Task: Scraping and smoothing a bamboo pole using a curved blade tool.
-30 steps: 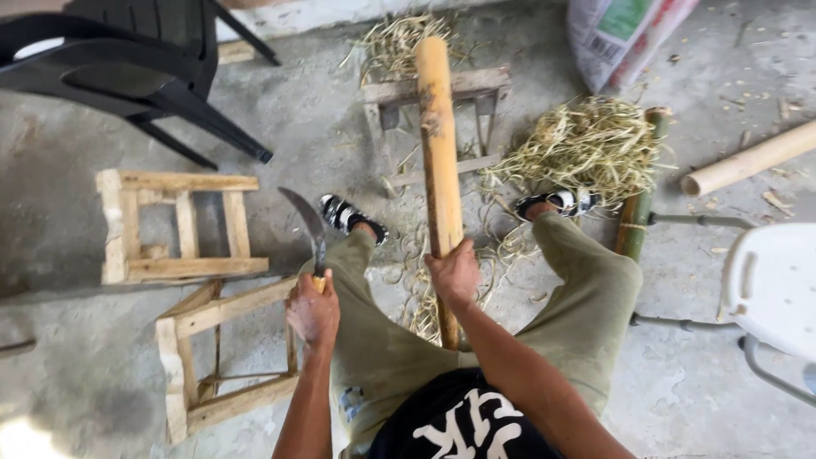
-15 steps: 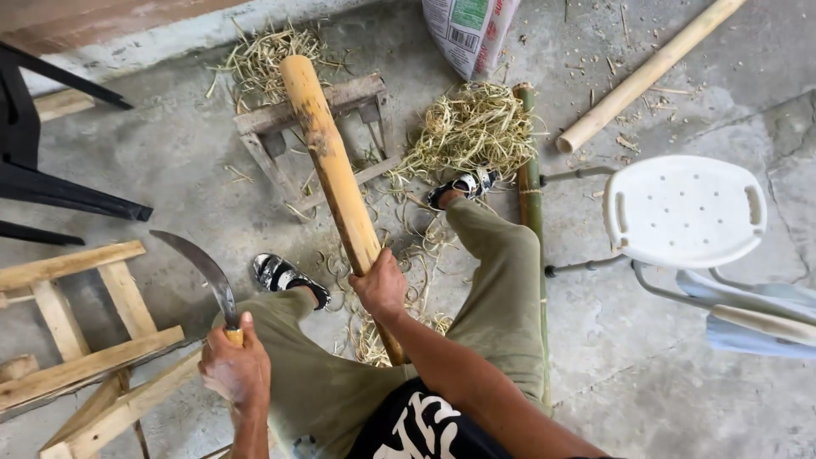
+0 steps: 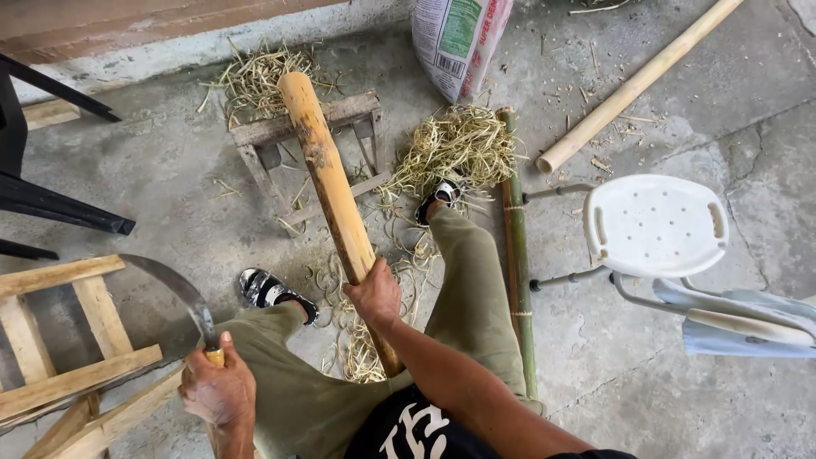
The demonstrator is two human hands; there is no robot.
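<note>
Since half a second ago the view has swung a little further left and the curved blade has dropped slightly, its tip now reaching out over the wooden frame [image 3: 59,357] at the lower left; the grip on the pole looks unchanged; the left hand [image 3: 218,391] is closed in a fist around the pale handle of a sickle-shaped knife [image 3: 174,293], whose dark blade arcs up and to the left, clear of the pole; the right hand [image 3: 374,293] is wrapped tight around a peeled bamboo pole [image 3: 327,183], which slants from between the person's knees up and away, its rounded far end lying across a small wooden stool [image 3: 340,115]; both legs in olive trousers flank the pole, each foot in a black-and-white sandal; pale shavings [image 3: 459,144] lie heaped just beyond the right foot and in curls beneath the pole; a green bamboo stalk [image 3: 516,255] lies on the concrete just beside the right leg; a white perforated plastic seat [image 3: 654,225] stands further right, another pale pole [image 3: 633,85] lies beyond it, and a printed sack [image 3: 459,42] leans at the top.
</note>
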